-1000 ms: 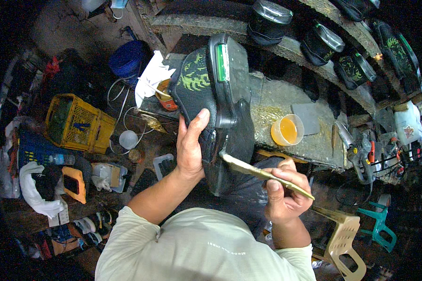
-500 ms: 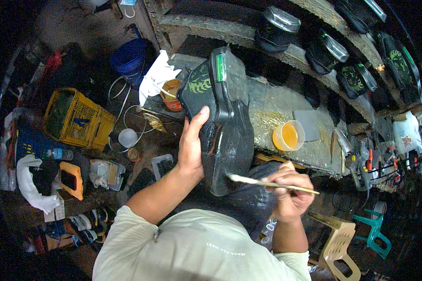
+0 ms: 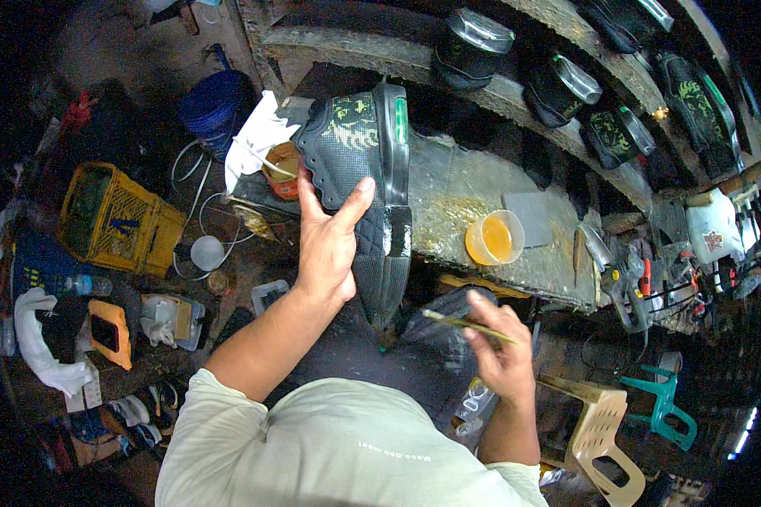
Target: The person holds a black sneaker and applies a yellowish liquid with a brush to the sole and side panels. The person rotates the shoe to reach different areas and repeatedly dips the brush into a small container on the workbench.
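A large black shoe (image 3: 379,266) with a green and yellow pattern on its side is held up in front of my chest, its side turned toward me. My left hand (image 3: 330,245) grips it by the upper, thumb along its side. To the right, apart from the shoe, my right hand (image 3: 506,342) holds a thin brush (image 3: 458,321), slightly smeared by motion, its tip pointing toward the shoe. Beyond it a translucent cup (image 3: 495,237) of amber liquid stands on the workbench (image 3: 440,190). An orange tin (image 3: 281,171) with a stick in it sits left of the shoe.
Several black shoes (image 3: 475,51) rest on wooden racks at the far right. Hand tools (image 3: 634,296) crowd the bench's right end. A yellow crate (image 3: 123,220) and blue bucket (image 3: 216,110) stand left. A beige plastic chair (image 3: 596,431) is near my right elbow.
The shoe has been rotated, so its side shows where the glossy sole was before. My right hand has drawn the brush away from the shoe, and its angle has tilted.
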A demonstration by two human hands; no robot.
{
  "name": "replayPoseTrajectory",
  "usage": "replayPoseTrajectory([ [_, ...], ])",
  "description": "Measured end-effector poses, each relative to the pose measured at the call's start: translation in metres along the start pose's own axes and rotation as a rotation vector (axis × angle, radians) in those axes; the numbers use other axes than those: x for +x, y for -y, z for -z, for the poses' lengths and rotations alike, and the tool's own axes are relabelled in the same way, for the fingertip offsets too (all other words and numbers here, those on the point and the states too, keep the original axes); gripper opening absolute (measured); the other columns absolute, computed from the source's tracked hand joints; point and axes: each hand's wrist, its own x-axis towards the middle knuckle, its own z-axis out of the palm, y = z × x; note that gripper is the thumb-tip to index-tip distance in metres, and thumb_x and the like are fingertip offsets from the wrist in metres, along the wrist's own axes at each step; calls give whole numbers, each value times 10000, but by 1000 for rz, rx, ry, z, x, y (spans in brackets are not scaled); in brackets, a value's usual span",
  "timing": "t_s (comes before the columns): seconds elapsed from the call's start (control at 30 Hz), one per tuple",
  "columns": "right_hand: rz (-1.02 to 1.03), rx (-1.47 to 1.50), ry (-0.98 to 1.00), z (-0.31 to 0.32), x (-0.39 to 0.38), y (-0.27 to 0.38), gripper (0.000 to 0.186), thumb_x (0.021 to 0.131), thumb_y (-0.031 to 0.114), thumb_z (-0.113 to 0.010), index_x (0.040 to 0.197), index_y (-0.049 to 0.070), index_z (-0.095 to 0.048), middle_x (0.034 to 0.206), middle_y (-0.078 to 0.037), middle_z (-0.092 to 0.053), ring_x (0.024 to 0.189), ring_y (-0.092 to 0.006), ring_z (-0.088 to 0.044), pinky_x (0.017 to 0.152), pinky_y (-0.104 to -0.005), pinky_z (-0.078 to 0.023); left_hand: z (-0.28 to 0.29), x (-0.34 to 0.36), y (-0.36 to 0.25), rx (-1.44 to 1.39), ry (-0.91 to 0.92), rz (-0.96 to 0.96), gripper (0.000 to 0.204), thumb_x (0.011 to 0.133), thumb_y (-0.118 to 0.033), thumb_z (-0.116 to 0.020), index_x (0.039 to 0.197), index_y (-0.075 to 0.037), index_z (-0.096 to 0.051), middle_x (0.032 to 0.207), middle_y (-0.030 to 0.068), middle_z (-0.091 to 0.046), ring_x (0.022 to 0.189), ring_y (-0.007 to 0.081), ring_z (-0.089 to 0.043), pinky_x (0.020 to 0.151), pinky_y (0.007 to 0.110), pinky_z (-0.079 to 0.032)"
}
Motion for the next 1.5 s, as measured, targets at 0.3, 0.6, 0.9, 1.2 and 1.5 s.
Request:
replayPoseTrajectory([
  [0.3, 92, -1, 317, -13, 6, 22, 701, 882, 71, -709, 1537, 150, -471, 899, -123, -639, 810, -348, -616, 760, -435, -467, -7, -9, -7, 69, -40, 3, 896, 948, -44, -724, 1625, -105, -141, 1432, 114, -540, 1267, 217, -567, 1100, 367, -448],
  [0.6, 197, -17, 227, -6, 6, 20, 849, 781, -70, -743, 1555, 77, -428, 907, -108, -650, 760, -300, -613, 709, -396, -460, -2, -14, -16, 13, 46, 102, 756, 941, -45, -717, 1566, -124, -299, 1336, 104, -608, 1159, 203, -640, 992, 359, -537],
  [0.9, -229, 6, -124, 12, -11, 1, 724, 903, -16, -666, 1572, 46, -397, 985, -167, -701, 922, -331, -677, 897, -407, -537, 13, -28, -22, 111, 141, -35, 661, 920, -85, -696, 1507, -111, -392, 1283, 114, -633, 1100, 237, -668, 945, 394, -568],
  [1.2, -239, 63, -353, 19, -19, -26, 621, 1016, 100, -607, 1584, 25, -369, 949, -60, -622, 839, -148, -560, 798, -288, -477, 31, -22, -21, -82, 214, 143, 447, 998, -109, -595, 1426, -76, -469, 1176, 99, -671, 1013, 210, -709, 877, 359, -603],
  [1.5, -308, 93, -342, 12, -9, -26, 593, 1002, 110, -628, 1554, 30, -429, 997, -80, -661, 893, -181, -595, 866, -321, -488, 51, -11, -22, -379, 203, 605, 514, 1007, -372, -530, 1394, -34, -548, 1271, 177, -672, 1093, 332, -689, 979, 473, -554],
])
